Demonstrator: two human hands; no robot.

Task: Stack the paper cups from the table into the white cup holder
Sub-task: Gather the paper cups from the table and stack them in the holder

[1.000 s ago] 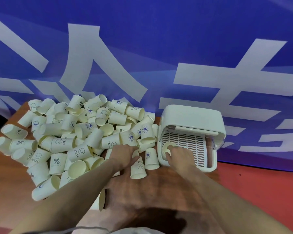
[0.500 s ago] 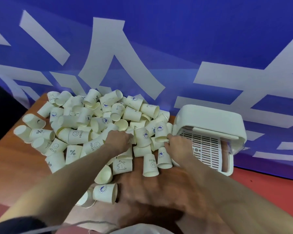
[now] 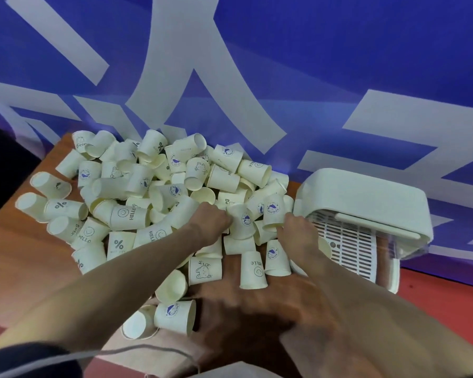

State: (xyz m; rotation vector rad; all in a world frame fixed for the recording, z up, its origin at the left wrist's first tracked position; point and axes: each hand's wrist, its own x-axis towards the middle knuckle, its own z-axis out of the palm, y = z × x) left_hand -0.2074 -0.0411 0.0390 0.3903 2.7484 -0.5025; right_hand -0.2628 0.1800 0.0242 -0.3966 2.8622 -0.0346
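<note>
A blue banner [image 3: 311, 64] with large pale grey-white characters fills the background, rising behind the far edge of the worktop [image 3: 25, 257]. The worktop is reddish-brown wood grain. Right of it, below the banner, lies a red surface [image 3: 448, 290]. A dark gap [image 3: 0, 170] shows at the left, beside the worktop's far corner. A thin grey cord [image 3: 137, 350] curves across the bottom, near the worktop's front edge.

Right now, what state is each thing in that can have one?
Cup pile: loose heap on the table, most cups on their sides.
Cup holder: lid up, slotted tray exposed, one cup lying on the tray.
Left hand: among the cups, grip hidden.
Right hand: touching a cup beside the holder, grip unclear.
</note>
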